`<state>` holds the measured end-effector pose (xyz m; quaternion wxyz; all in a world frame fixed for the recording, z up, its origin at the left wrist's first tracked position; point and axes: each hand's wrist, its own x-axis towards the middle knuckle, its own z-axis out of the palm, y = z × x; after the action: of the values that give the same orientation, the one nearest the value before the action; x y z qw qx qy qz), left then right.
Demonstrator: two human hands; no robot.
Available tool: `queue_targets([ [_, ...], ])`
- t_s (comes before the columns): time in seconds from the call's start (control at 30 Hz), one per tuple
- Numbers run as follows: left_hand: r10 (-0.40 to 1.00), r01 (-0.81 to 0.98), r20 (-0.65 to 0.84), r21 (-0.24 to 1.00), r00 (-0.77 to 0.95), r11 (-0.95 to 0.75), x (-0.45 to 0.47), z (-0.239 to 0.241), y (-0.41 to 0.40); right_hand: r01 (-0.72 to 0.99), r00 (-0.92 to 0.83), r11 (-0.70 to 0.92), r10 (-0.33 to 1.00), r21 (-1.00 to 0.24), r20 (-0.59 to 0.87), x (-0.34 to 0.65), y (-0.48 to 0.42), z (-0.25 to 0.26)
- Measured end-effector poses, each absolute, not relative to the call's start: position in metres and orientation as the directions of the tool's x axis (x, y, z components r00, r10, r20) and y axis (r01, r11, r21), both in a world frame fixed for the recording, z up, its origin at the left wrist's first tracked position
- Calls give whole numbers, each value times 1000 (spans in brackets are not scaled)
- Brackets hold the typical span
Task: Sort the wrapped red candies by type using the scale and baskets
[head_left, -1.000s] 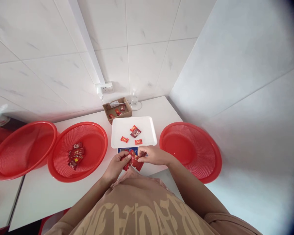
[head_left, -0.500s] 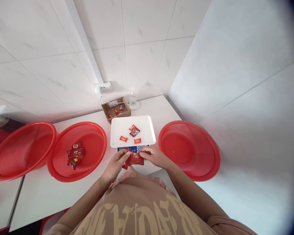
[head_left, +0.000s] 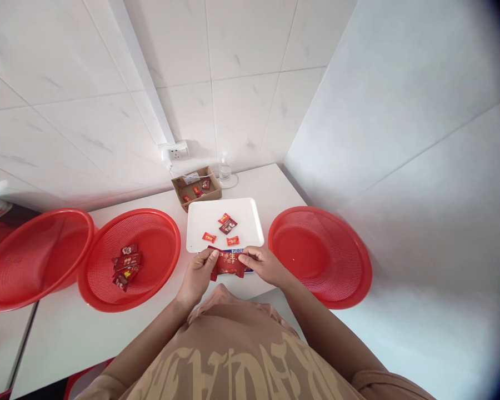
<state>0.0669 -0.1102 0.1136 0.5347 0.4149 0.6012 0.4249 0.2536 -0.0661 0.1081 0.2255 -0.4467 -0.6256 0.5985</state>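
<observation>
We see a white counter (head_left: 87, 333) set into a tiled corner. Along its back edge stands a small cardboard box (head_left: 200, 202), with a clear glass (head_left: 225, 169) just beside it on the right. In front of these, at the middle, sits a scale (head_left: 235, 251) carrying a white tray (head_left: 252, 211). One red basket (head_left: 369, 266) lies toward the right edge. A second basket (head_left: 125, 309) lies left of the scale. A third basket (head_left: 45, 211) sits across the left edge.
</observation>
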Motion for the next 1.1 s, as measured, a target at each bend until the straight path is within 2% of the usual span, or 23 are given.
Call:
queue_targets([
  [0.13, 957, 24, -258, 964, -129, 264, 66, 107, -111, 150, -544, -258, 785, -954, -298, 246, -69, 102],
  [0.23, 955, 34, -269, 961, -124, 275, 65, 102, -114, 123, -598, -321, 731, -939, -329, 237, -73, 97],
  [0.3, 944, 42, -317, 946, -85, 322, 63, 100, -117, 127, -577, -329, 743, -936, -339, 233, -76, 94],
  [0.47, 868, 31, -473, 880, 151, 474, 61, 96, -125, 169, -535, -291, 775, -942, -335, 233, -79, 90],
  [0.7, 866, 64, -478, 878, 145, 474, 62, 95, -128, 235, -544, -265, 761, -935, -353, 237, -81, 84],
  [0.77, 852, 73, -506, 862, 132, 501, 59, 97, -127, 222, -491, -305, 786, -926, -377, 239, -78, 76],
  [0.87, 841, 46, -539, 842, 54, 537, 51, 95, -125, 159, -290, -439, 836, -884, -467, 242, -64, 59],
  [0.97, 826, -22, -563, 826, -8, 563, 43, 90, -125, 104, -94, -576, 806, -811, -584, 244, -44, 46],
  [1.03, 812, -48, -583, 811, -5, 583, 39, 88, -125, 39, -56, -620, 782, -784, -621, 244, -34, 40],
  [1.1, 801, -53, -599, 800, 8, 598, 37, 87, -127, -55, -100, -639, 768, -767, -632, 243, -29, 36],
])
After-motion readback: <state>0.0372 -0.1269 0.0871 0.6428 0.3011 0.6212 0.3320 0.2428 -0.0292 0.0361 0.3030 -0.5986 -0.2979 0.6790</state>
